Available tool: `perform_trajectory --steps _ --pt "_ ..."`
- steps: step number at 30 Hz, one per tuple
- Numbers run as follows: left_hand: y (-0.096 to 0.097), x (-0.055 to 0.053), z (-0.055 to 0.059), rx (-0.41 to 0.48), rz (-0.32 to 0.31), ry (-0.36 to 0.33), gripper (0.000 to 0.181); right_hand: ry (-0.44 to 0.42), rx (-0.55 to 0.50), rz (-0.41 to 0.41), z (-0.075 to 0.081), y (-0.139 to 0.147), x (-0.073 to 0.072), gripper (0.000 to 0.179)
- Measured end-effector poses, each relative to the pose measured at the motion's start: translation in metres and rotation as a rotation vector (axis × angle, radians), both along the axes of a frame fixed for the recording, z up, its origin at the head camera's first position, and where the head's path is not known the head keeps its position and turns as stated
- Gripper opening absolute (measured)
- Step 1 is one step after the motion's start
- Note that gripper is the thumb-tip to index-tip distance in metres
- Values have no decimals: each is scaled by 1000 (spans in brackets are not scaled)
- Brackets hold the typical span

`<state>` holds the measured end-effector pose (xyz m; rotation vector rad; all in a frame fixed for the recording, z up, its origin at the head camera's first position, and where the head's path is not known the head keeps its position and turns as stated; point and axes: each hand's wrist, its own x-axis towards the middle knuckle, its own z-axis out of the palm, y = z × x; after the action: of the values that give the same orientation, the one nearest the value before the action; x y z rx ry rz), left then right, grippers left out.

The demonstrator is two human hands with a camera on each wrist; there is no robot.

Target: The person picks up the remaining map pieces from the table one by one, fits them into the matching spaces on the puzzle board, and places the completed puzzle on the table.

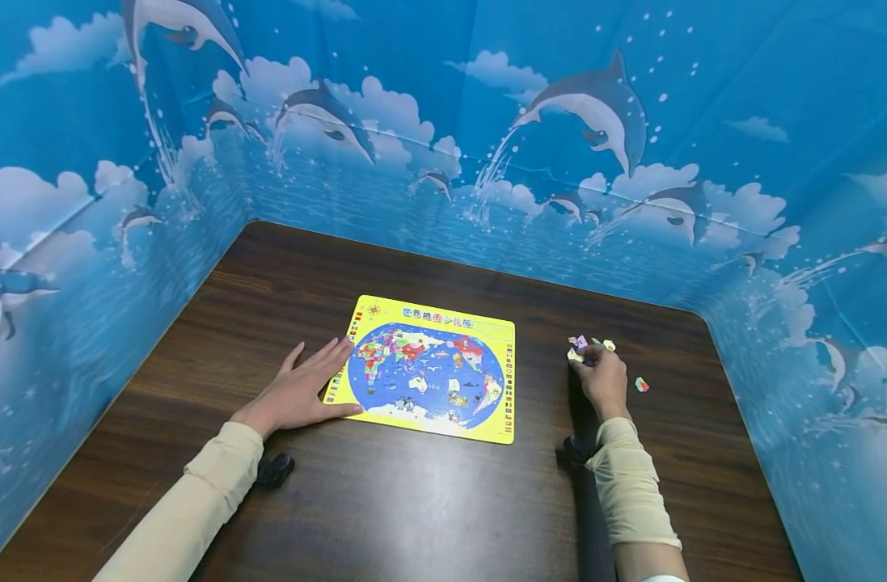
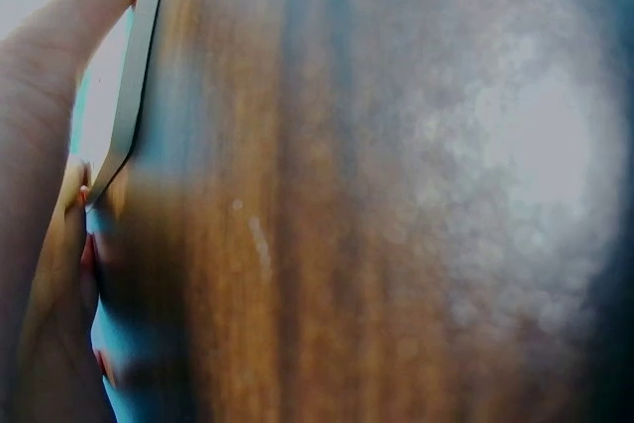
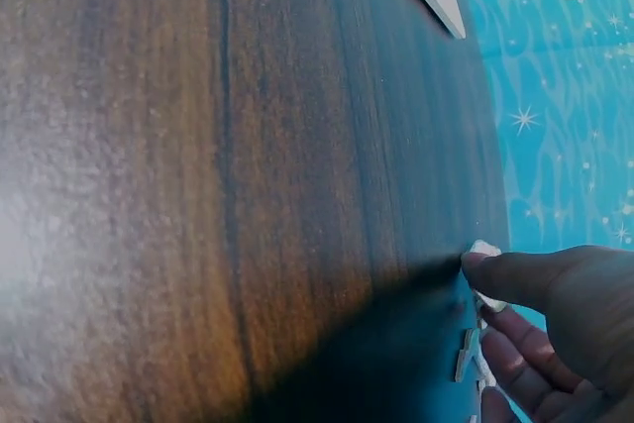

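Note:
A yellow-bordered world map puzzle board (image 1: 432,368) lies flat on the table. My left hand (image 1: 308,388) rests along its left side, fingers spread, thumb by the lower edge; the left wrist view shows the thumb (image 2: 69,22) against the board's rim (image 2: 139,66). To the right of the board, my right hand (image 1: 603,384) pinches a small pale puzzle piece (image 1: 575,356) between thumb and fingers. That piece (image 3: 485,248) shows at the thumb tip in the right wrist view. Around those fingers lie several small coloured pieces (image 1: 609,345), partly hidden by the hand.
One red-and-green piece (image 1: 642,385) lies apart, right of the right hand. The dark wooden table (image 1: 414,493) ends at a blue dolphin-print curtain (image 1: 428,121) on the back and both sides. Black wrist straps (image 1: 274,469) sit below each hand.

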<state>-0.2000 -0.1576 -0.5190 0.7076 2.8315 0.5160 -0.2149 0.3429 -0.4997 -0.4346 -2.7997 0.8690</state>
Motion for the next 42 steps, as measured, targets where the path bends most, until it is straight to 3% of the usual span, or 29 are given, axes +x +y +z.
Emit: perform_trajectory --steps 10,18,23,28,42 --pt "1 1 1 16 0 7 109 90 -60 -1 2 -6 5 15" --pt "0 0 2 14 -3 0 109 128 -213 45 17 -28 1 16" --pt "-1 1 2 12 0 -3 109 106 -282 94 27 -46 0 15" --pt "-1 2 3 20 -3 2 108 120 -281 146 32 -62 -4 13" --pt "-3 2 -2 13 -3 14 108 80 -321 228 30 -116 -17 10"
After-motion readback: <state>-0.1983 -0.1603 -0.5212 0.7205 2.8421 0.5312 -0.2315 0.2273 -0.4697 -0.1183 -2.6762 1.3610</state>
